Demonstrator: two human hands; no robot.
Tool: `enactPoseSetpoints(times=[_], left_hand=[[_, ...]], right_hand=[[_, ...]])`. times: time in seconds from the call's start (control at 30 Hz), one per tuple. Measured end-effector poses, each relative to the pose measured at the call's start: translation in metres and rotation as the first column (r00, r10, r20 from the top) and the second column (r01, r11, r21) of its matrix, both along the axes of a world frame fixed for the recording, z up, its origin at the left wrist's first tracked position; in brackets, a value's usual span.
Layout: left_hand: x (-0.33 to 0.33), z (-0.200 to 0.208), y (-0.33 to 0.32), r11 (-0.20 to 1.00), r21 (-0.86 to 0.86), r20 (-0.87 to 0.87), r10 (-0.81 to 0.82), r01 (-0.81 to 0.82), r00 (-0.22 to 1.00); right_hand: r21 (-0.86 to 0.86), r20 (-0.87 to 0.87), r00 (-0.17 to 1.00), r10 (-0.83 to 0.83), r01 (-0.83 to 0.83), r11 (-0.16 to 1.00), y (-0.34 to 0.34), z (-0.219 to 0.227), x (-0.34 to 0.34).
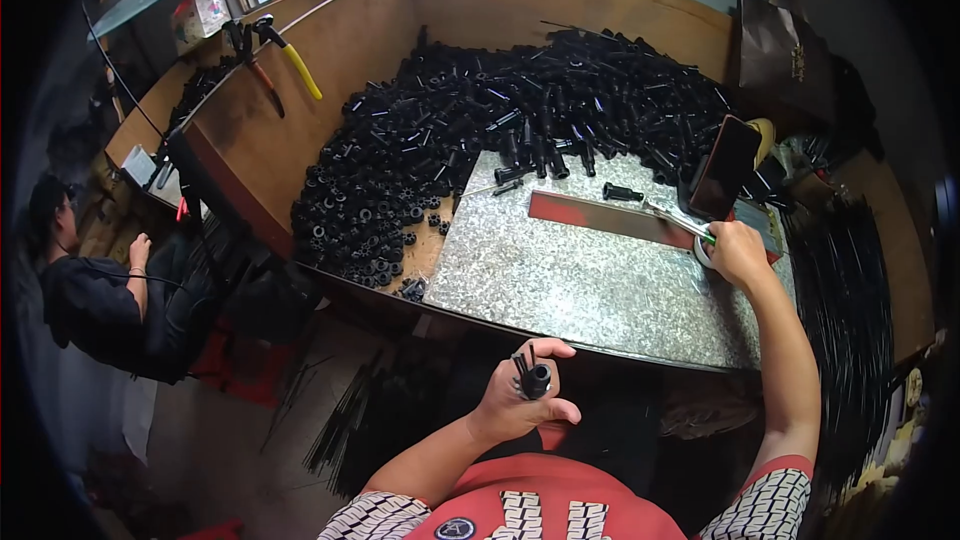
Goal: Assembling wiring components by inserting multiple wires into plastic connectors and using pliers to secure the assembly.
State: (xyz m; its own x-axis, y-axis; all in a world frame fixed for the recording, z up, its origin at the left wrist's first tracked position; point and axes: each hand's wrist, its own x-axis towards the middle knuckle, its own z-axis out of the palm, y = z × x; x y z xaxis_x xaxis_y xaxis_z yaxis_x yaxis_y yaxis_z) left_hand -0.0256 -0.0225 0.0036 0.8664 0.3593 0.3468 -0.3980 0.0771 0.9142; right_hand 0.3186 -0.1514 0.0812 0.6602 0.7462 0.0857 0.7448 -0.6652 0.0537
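Observation:
My left hand (510, 402), held in front of my body just off the table's near edge, is closed round a black tubular plastic part (537, 380). Thin dark prongs stick up beside that part's round end. Over the right side of the speckled board (560, 280), my right hand (741, 254) grips a slim metal tool (680, 222) with green on its handle. Its exact kind is hard to make out. Under the tool lies a long red and grey bar (610, 217). One loose black part (622, 192) rests just behind the bar. A white ring (703, 252) shows beside my right fingers.
A large heap of black tubular parts (550, 90) fills the table's back, with small black ring pieces (345, 215) at left. A phone (725, 168) leans upright at right near long black rods (845, 310). Pincers (290, 58) hang on the wooden partition (250, 150). Another person (100, 290) sits at left.

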Motion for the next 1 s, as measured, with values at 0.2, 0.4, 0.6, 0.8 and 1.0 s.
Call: enactPoseSetpoints(times=[0.2,0.4,0.6,0.8,1.0], left_hand=[[0.001,0.002,-0.002,0.999,-0.027,-0.009,-0.022,0.021,1.000],[0.002,0.004,-0.003,0.996,-0.094,0.013,-0.012,0.013,1.000],[0.003,0.005,-0.003,0.996,-0.085,-0.018,-0.009,0.008,1.000],[0.000,0.005,-0.001,0.998,-0.056,-0.020,0.008,-0.009,1.000],[0.001,0.006,-0.001,0.992,-0.117,-0.070,0.041,-0.049,0.997]], right_hand=[[0.017,0.027,1.000,-0.010,0.009,1.000,0.003,-0.004,-0.001],[0.060,-0.023,0.998,-0.053,0.055,0.997,0.005,0.004,-0.008],[0.071,-0.091,0.992,-0.084,0.091,0.993,0.010,0.007,-0.012],[0.074,-0.069,0.989,-0.128,0.133,0.988,0.009,0.008,-0.014],[0.326,-0.007,0.999,-0.043,0.043,0.945,-0.011,0.001,-0.017]])
